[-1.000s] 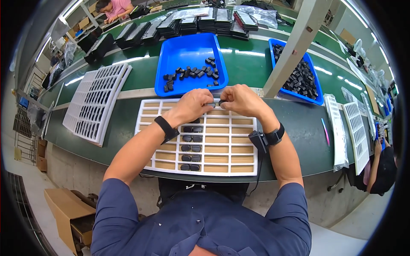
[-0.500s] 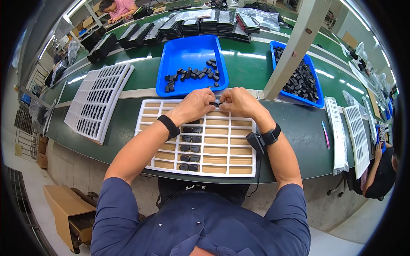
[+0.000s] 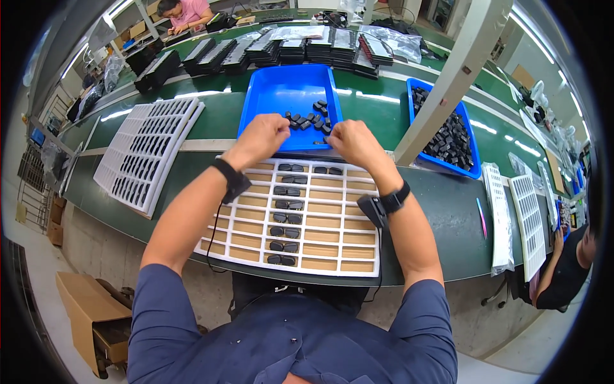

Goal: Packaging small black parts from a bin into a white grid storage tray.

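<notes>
Black paired pieces (image 3: 277, 232) in nine tray (image 3: 342, 221) cells parallel the worktop's (image 3: 438, 224) near edge, left hand (image 3: 261, 137) and right hand (image 3: 356, 141) curled, grip unclear.

I can make out from here a white grid-patterned tray (image 3: 303, 224), its tan backing (image 3: 323, 222), black pieces (image 3: 277, 231), a bright blue bin (image 3: 288, 80), a dark green counter (image 3: 441, 211), navy sleeves (image 3: 169, 297), black wristbands (image 3: 225, 171) and a faraway pink shirt (image 3: 195, 9)
</notes>
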Action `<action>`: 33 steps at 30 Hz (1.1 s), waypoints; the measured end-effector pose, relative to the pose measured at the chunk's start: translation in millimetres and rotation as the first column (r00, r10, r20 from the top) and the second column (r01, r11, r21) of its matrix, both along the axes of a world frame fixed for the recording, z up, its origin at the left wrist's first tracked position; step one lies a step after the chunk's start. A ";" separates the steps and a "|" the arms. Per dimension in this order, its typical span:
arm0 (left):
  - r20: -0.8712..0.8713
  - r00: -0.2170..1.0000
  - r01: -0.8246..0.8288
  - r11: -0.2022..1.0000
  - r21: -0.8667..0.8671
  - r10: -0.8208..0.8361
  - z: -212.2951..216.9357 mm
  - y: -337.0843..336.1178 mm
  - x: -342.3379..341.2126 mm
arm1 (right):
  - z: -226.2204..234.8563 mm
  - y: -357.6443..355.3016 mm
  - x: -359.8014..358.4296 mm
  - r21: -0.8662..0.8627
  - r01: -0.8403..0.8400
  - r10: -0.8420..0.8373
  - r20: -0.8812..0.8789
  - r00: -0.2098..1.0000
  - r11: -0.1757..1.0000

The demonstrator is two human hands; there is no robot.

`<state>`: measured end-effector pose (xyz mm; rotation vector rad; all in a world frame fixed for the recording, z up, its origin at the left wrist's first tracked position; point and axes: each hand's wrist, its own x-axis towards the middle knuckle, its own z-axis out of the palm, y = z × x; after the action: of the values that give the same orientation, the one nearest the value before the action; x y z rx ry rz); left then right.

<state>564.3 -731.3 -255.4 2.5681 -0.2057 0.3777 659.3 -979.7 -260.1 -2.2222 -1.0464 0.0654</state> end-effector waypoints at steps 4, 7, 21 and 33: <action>-0.123 0.989 -0.066 0.988 0.142 0.084 -12.8 26.8 21.7 | -5.7 46.8 28.3 -0.405 0.184 -0.082 0.256 0.963 0.896; -0.158 0.987 -0.012 0.995 0.100 0.027 -19.2 15.2 34.5 | -9.0 67.1 40.1 -0.542 0.194 -0.084 0.222 0.972 0.817; -0.323 0.930 0.184 0.983 0.002 -0.174 -21.4 -27.9 67.2 | -6.7 46.5 37.7 -0.522 0.069 0.085 0.266 0.960 0.850; -0.254 0.929 0.007 0.699 -0.715 -0.270 6.6 -49.6 -15.9 | -9.1 -52.5 -41.7 0.271 0.131 0.040 -0.545 0.837 0.954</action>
<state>548.4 -780.9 -248.8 1.7846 -0.0979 -0.0659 617.7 -1032.2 -269.2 -1.7879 -0.6308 0.4652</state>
